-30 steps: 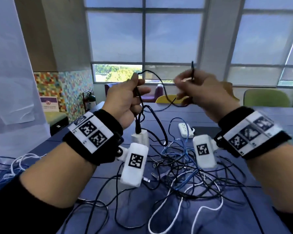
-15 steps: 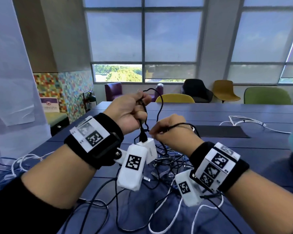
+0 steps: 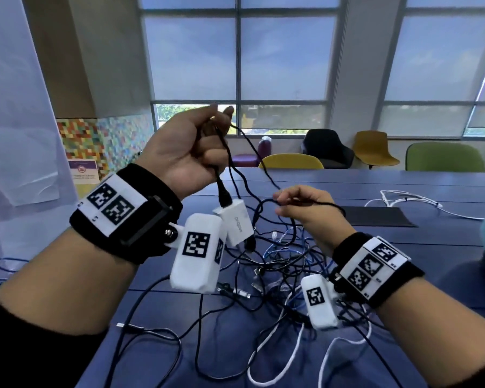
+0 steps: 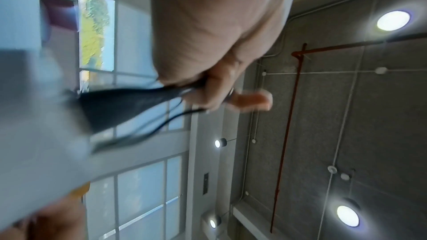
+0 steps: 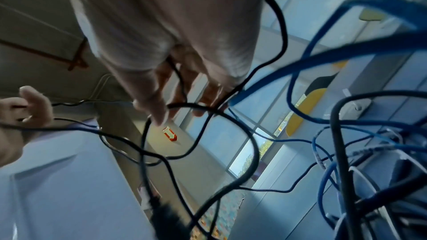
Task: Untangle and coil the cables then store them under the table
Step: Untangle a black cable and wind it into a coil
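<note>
My left hand (image 3: pixel 196 147) is raised above the blue table (image 3: pixel 375 247) and grips loops of a thin black cable (image 3: pixel 252 147). A white power adapter (image 3: pixel 237 222) hangs from that cable just below the hand. My right hand (image 3: pixel 300 208) sits lower and to the right, pinching the same black cable (image 5: pixel 208 110) between thumb and fingers. Under both hands lies a tangle (image 3: pixel 286 264) of black, blue and white cables. In the left wrist view the curled left hand (image 4: pixel 208 87) holds blurred black strands (image 4: pixel 129 105).
More cables trail off the table's near edge (image 3: pixel 157 337). A white cable (image 3: pixel 409 200) and a dark mat (image 3: pixel 375 217) lie at the far right. Chairs (image 3: pixel 291 161) stand behind the table below the windows. Another cable bundle (image 3: pixel 3 264) lies at the far left.
My right hand dropped from beside the left hand down toward the tangle and stays low with the black cable. My left hand has risen slightly, lifting the adapter with it.
</note>
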### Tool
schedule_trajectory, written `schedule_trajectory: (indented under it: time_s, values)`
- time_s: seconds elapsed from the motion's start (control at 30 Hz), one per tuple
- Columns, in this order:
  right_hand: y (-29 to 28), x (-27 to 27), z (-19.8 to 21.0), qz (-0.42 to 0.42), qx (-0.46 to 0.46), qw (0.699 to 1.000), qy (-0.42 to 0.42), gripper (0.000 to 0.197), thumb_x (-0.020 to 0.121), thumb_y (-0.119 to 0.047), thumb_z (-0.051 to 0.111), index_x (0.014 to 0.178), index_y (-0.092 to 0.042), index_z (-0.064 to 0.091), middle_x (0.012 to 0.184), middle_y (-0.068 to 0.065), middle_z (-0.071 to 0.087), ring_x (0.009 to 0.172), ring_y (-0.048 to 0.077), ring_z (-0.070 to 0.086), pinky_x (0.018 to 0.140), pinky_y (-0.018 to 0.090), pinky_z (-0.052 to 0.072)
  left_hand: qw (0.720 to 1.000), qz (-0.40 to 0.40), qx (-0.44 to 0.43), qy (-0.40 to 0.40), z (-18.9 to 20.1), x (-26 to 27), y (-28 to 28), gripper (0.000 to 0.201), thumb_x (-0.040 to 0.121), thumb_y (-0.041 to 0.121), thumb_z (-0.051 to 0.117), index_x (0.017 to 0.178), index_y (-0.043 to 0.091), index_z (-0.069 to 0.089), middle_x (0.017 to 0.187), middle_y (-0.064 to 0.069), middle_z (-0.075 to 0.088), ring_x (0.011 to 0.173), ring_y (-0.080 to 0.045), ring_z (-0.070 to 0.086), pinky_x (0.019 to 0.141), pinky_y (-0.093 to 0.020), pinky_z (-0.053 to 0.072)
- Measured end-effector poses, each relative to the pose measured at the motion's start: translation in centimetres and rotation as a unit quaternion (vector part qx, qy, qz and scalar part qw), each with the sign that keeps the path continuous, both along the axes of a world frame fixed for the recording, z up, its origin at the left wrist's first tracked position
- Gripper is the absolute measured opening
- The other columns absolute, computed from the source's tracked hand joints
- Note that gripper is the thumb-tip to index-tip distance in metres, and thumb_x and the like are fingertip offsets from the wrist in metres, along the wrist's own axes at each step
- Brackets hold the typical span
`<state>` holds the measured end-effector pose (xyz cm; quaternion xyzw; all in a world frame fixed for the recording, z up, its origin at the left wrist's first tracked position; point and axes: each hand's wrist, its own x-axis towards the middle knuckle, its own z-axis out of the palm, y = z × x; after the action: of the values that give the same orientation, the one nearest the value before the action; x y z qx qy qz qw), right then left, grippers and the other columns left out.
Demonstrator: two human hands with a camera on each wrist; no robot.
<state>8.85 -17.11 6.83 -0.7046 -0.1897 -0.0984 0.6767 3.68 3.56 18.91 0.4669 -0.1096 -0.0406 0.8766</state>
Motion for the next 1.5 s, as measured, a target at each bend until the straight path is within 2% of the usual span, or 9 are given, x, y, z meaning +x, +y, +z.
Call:
schedule_trajectory:
  time_s: [0.1,0.23,0.37,0.53,0.67,0.77,1.0,1.17,1.5]
  values:
    - [-1.1,1.2,-0.2,-0.016,0.087,0.994,0.071,0.04,0.081,0.011,0.068,0.111,-0.014,0.06,0.118,0.009,0.057,0.108,0.021,0.056,0.101,0.03,0.047,0.994,0.017,0.103,-0.019,0.0,-0.3,0.1,0.018,0.1,0.02,0.045,0.091,0.016,0.061,0.052,0.008,0.054,0.029,-0.003,0.018,0.03,-0.013,0.013]
    - [-3.1,1.2,-0.1,0.035,-0.058,0.99,0.124,0.043,0.09,0.002,0.062,0.131,-0.008,0.054,0.132,0.009,0.059,0.124,0.019,0.056,0.108,0.029,0.04,0.998,0.053,0.028,-0.022,0.0,0.5,1.2,0.02,0.102,0.013,0.039,0.093,0.015,0.057,0.046,0.009,0.046,0.027,-0.004,0.018,0.028,-0.014,0.013]
    - [-4.2,-0.9,2.1,-0.003,-0.281,0.959,0.048,0.022,0.094,-0.016,0.064,0.113,-0.02,0.071,0.112,-0.009,0.071,0.104,0.002,0.065,0.098,0.022,0.046,0.998,0.057,0.004,-0.023,-0.3,0.8,1.5,0.02,0.103,0.015,0.04,0.095,0.015,0.059,0.049,0.008,0.05,0.027,-0.004,0.018,0.027,-0.015,0.015]
    - [-1.1,-5.3,4.7,-0.013,-0.247,0.964,-0.092,0.035,0.079,-0.032,0.078,0.112,-0.023,0.072,0.076,0.004,0.073,0.06,0.011,0.068,0.058,0.025,0.055,0.998,0.061,-0.028,-0.019,-0.6,1.0,0.0,0.019,0.104,0.02,0.041,0.091,0.015,0.054,0.057,0.003,0.062,0.029,-0.003,0.016,0.029,-0.014,0.013]
    - [2.4,-4.9,4.2,0.006,-0.353,0.926,-0.132,0.042,0.082,-0.041,0.075,0.122,-0.031,0.067,0.07,0.005,0.069,0.049,0.002,0.052,0.057,0.023,0.049,0.999,0.027,-0.031,-0.023,-0.8,0.8,-1.2,0.022,0.104,0.024,0.039,0.09,0.015,0.053,0.065,-0.001,0.069,0.027,-0.003,0.017,0.029,-0.014,0.014]
    - [3.4,-4.0,4.3,0.021,-0.331,0.935,-0.125,0.01,0.093,-0.023,0.066,0.098,-0.02,0.073,0.068,0.009,0.068,0.044,0.01,0.053,0.048,0.029,0.05,0.999,0.013,-0.011,-0.033,-0.7,0.6,-0.9,0.019,0.104,0.026,0.039,0.095,0.015,0.052,0.074,-0.003,0.073,0.027,-0.002,0.017,0.028,-0.013,0.015]
    - [1.6,-2.4,7.8,-0.099,-0.142,0.973,-0.153,0.011,0.096,-0.011,0.059,0.093,-0.006,0.069,0.072,0.005,0.062,0.054,0.015,0.063,0.048,0.031,0.055,0.989,0.082,0.118,-0.028,-2.2,1.2,2.1,0.037,0.101,0.046,0.038,0.116,0.016,0.054,0.105,-0.012,0.074,0.035,-0.005,0.014,0.032,-0.015,0.017]
    - [0.8,-2.5,9.9,-0.096,-0.045,0.984,-0.143,0.013,0.101,-0.013,0.051,0.094,-0.007,0.061,0.077,0.022,0.064,0.051,0.027,0.064,0.051,0.041,0.06,0.969,0.125,0.211,-0.016,-5.6,2.0,2.0,0.03,0.102,0.022,0.047,0.13,0.014,0.051,0.101,-0.018,0.073,0.036,-0.006,0.013,0.036,-0.013,0.016]
    - [0.2,-3.5,13.4,-0.106,0.071,0.965,-0.227,0.015,0.101,-0.018,0.049,0.089,-0.014,0.057,0.064,0.009,0.058,0.043,0.02,0.047,0.043,0.026,0.043,0.931,0.117,0.343,-0.052,-9.5,2.5,-0.8,0.052,0.095,0.02,0.06,0.141,0.035,0.042,0.092,-0.008,0.076,0.042,-0.013,0.014,0.041,-0.02,0.017]
